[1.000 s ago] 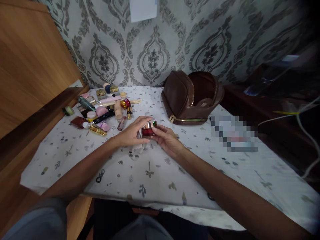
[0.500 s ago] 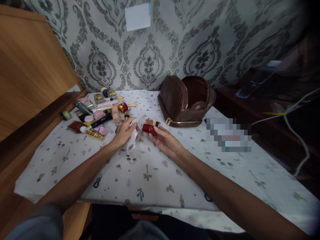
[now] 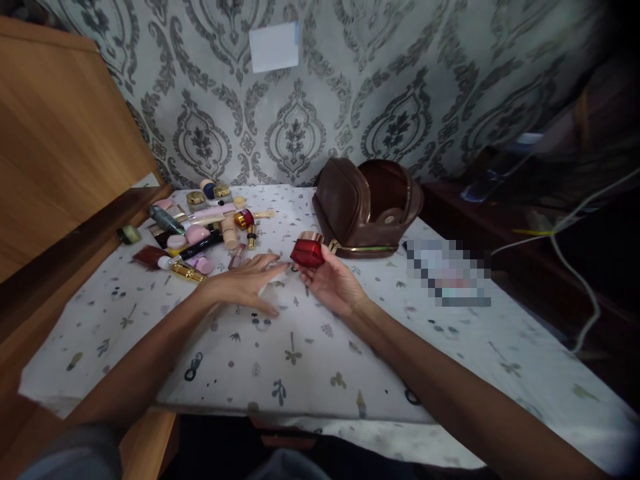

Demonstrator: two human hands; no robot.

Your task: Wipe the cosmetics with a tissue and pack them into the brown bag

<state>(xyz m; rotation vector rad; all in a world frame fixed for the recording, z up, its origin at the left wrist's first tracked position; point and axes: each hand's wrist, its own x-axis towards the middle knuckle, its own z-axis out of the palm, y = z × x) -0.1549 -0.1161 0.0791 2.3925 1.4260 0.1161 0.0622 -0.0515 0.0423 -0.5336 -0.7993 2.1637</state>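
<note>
Between the fingertips and thumb of my right hand (image 3: 336, 283) is a red cosmetic jar (image 3: 307, 251) with a rose-gold lid, held tilted above the patterned cloth. To its left, my left hand (image 3: 245, 281) is open, palm down, fingers and thumb spread, the fingertips apart from the jar. Just beyond my left hand lies a slim pinkish tube (image 3: 237, 256). A gold-and-black lipstick (image 3: 251, 236) and a beige bottle (image 3: 229, 233) lie a little farther back. No tissue shows now; the hand may cover it.
A brown cosmetic bag (image 3: 345, 207) stands unzipped at the back right. Several cosmetics, including a gold tube (image 3: 187, 272), a black brush (image 3: 200, 243) and a red-capped jar (image 3: 244, 219), cluster at the left. A blurred-out item (image 3: 450, 273) and a white cable (image 3: 590, 293) are at the right.
My left hand has spread its fingers, and the white tissue it held is out of sight. My right hand has turned the red jar so its red side faces me.
</note>
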